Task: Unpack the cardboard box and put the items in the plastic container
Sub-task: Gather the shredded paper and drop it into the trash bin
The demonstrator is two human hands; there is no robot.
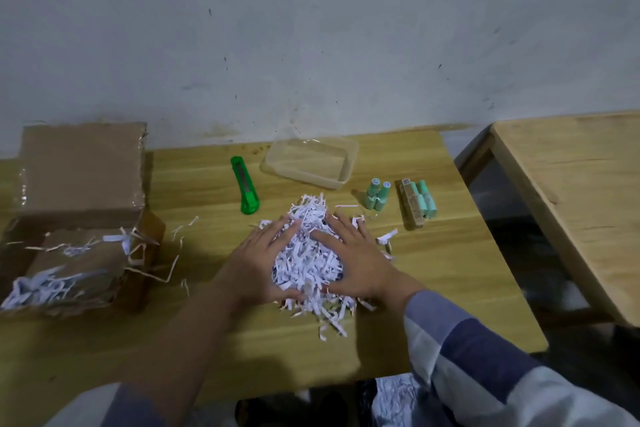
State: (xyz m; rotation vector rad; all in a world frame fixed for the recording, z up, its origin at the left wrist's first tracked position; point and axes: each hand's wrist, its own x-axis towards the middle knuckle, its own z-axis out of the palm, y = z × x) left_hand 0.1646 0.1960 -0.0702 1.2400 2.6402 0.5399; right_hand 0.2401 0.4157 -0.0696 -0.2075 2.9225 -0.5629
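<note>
I see a clear, see-through plastic container [309, 161] on the wooden table [433, 270]. Just in front of it is a fluffy pile of white paper strips [306, 263]. My left hand [263, 262] and right hand [360, 262] press flat on the pile's sides, fingers straight. Left of the pile stands the open brown cardboard box [79, 218].

A plain room: stained plaster wall [311, 28] (scuffed), two bare wooden tables [433, 288].
</note>
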